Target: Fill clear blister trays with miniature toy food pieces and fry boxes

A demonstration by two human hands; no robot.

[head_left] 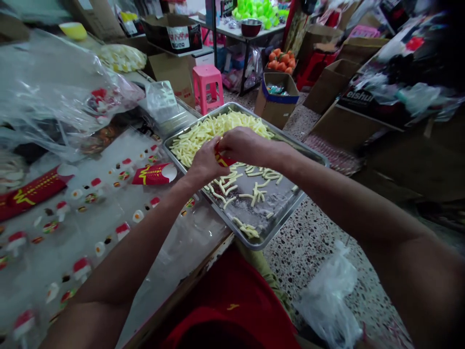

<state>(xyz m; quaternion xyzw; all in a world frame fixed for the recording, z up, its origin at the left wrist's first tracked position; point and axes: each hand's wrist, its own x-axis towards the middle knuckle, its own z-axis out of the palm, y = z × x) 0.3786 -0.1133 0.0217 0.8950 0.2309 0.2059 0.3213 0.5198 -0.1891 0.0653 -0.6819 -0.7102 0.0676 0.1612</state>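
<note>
Over the metal tray [278,201], my left hand [206,157] is closed around a small red carton [224,160] with yellow marks. My right hand [245,144] meets it at the carton's top, its fingers curled down. Whatever those fingers pinch is hidden behind the hands. Pale yellow french-fry-shaped sticks [192,140] are heaped at the tray's far side. Loose sticks [257,194] lie scattered across its nearer part. On the table to the left rests another red fry carton [154,174], lying flat.
A stack of red cartons [34,193] lies farther left on the table, beside rows of small food-shaped pieces [90,198] under clear plastic. Beyond the tray stand a pink stool [208,87] and an open cardboard box [278,99]. A plastic bag [330,291] lies on the floor.
</note>
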